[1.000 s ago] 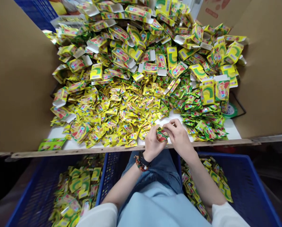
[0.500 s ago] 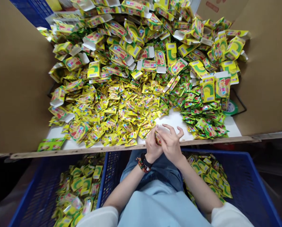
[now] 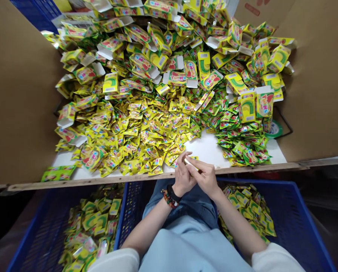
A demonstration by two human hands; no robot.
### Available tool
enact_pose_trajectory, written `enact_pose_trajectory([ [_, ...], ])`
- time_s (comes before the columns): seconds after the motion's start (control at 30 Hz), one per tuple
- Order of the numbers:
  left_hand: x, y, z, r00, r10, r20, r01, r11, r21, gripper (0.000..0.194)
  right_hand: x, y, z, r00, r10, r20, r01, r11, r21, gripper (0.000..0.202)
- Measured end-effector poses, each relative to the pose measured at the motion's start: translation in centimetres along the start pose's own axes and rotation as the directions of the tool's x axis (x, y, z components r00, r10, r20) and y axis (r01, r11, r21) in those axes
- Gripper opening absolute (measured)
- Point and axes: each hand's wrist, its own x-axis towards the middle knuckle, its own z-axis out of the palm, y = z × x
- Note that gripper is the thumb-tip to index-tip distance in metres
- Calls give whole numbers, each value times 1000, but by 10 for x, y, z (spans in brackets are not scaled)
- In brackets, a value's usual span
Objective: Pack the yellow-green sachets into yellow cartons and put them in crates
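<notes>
At the table's front edge, my left hand (image 3: 182, 176) and my right hand (image 3: 206, 177) meet, both closed around a small candy box (image 3: 187, 161). Only a white part of that box shows between the fingers; the rest is hidden. A bit of yellow wrapping peeks out just beyond my right fingers, and I cannot tell whether it belongs to the box. Left of my hands spreads a heap of yellow candy sachets (image 3: 135, 139). To the right lies a pile of green sachets (image 3: 242, 136). Behind them, yellow-green candy boxes (image 3: 174, 77) are heaped, many with white flaps standing open.
Cardboard walls flank the white tabletop (image 3: 204, 147), whose front has a wooden edge (image 3: 101, 181). Blue crates (image 3: 296, 211) below hold filled boxes (image 3: 95, 219) on either side of my legs. A green tape roll (image 3: 275, 129) sits at right; a green strip (image 3: 58, 173) lies front left.
My right fingers, raised and spread before, have folded down over the box against my left hand. The box has turned so that a white part now shows instead of its printed side.
</notes>
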Motion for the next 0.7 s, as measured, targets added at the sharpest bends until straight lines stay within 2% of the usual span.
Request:
enact_pose_trajectory([
  [0.1,0,1,-1,993,-84,88,81,996,34,58,2,3,4,990,82,-118,-81,997,9,30],
  [0.2,-3,-1,0,982,-149,112,144,988,54,61,5,4,5,987,108,-117,-104,994,41,29],
  [0.3,-5,-3,0,977,-178,114,171,983,65,63,7,2,4,993,78,-88,-77,997,18,29],
  [0.4,-7,-5,1,989,-135,57,132,990,57,57,6,2,1,999,-52,-7,51,994,-93,32],
  [0.47,-7,-7,2,996,-89,15,89,996,28,50,4,6,-1,983,-163,79,174,973,-155,36],
  [0.53,-7,-9,2,1000,-20,-18,20,1000,-10,47,1,11,-2,965,-232,118,251,951,-181,39],
  [0.6,-6,-11,3,998,47,-42,-48,998,-43,50,-3,16,-2,968,-235,83,247,950,-188,41],
  [0.7,-4,-10,4,993,87,-82,-93,993,-75,58,-8,19,-1,985,-170,14,170,966,-196,46],
])
